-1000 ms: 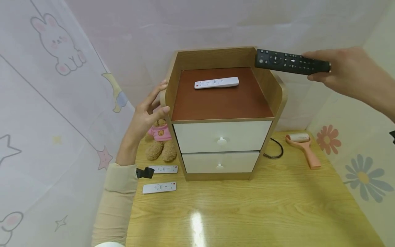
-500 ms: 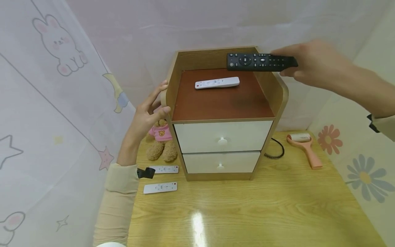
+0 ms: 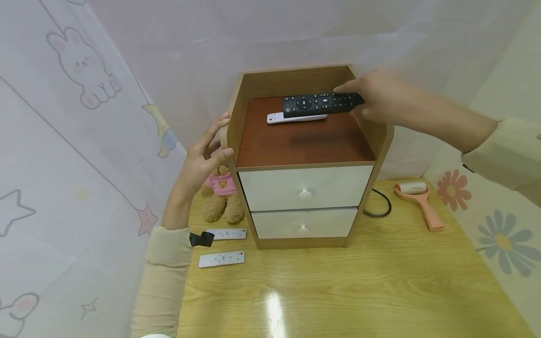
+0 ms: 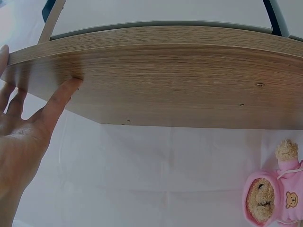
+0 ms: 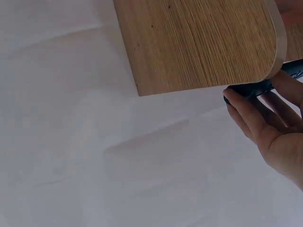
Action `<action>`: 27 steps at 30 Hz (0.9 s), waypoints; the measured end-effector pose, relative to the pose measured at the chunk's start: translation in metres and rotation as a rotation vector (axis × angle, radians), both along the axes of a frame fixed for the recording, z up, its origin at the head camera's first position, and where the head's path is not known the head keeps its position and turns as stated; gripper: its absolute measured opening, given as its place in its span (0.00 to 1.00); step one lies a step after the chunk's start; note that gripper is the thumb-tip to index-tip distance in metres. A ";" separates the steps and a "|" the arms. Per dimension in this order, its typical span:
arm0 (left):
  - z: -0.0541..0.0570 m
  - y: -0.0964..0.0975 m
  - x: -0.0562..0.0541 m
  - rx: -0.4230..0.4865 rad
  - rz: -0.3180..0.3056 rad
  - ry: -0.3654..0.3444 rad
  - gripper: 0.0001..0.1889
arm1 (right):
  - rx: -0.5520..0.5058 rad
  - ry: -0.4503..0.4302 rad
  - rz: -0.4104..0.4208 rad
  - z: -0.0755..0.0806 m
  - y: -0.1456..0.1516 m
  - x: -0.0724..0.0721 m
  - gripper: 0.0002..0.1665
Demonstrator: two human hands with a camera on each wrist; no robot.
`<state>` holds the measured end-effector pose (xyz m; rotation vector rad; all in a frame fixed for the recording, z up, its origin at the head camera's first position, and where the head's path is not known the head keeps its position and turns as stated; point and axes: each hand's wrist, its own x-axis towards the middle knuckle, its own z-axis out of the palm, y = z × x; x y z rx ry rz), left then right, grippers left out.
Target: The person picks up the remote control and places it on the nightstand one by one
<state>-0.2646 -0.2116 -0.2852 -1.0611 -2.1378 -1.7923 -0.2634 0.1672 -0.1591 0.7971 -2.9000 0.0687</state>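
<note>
In the head view my right hand [image 3: 382, 98] grips a black remote control [image 3: 313, 104] by its right end. The remote hangs level over the top shelf of a small wooden cabinet [image 3: 306, 143], its shadow falling on the brown board. Behind and below it lies a white remote control [image 3: 276, 118], partly covered. My left hand [image 3: 200, 152] rests on the cabinet's left side panel, fingers spread. The left wrist view shows the left hand's fingertips touching that panel [image 4: 165, 80]. In the right wrist view the right hand [image 5: 279, 123] holds the black remote beside the right panel [image 5: 203, 42].
Two more white remotes [image 3: 221, 258] lie on the wooden table [image 3: 359, 291], left of the cabinet. A teddy bear in pink [image 3: 223, 185] sits behind them. Right of the cabinet are a black coiled cord [image 3: 378, 213] and an orange lint roller [image 3: 422, 204]. The cabinet has two white drawers [image 3: 304, 188].
My right hand has carried the black remote leftward and slightly down, from beyond the cabinet's right side to over the top shelf. The left hand stays on the side panel.
</note>
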 end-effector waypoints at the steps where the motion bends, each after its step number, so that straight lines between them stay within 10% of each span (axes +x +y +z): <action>1: -0.002 -0.001 -0.002 0.001 0.003 -0.001 0.33 | 0.006 -0.016 -0.001 -0.002 -0.002 -0.001 0.34; 16: 0.010 0.000 0.010 -0.012 0.003 0.010 0.32 | 0.026 -0.079 0.080 -0.019 -0.019 -0.016 0.33; 27: -0.004 -0.011 -0.005 0.021 -0.007 -0.002 0.32 | 0.012 -0.132 0.095 -0.031 -0.038 -0.022 0.30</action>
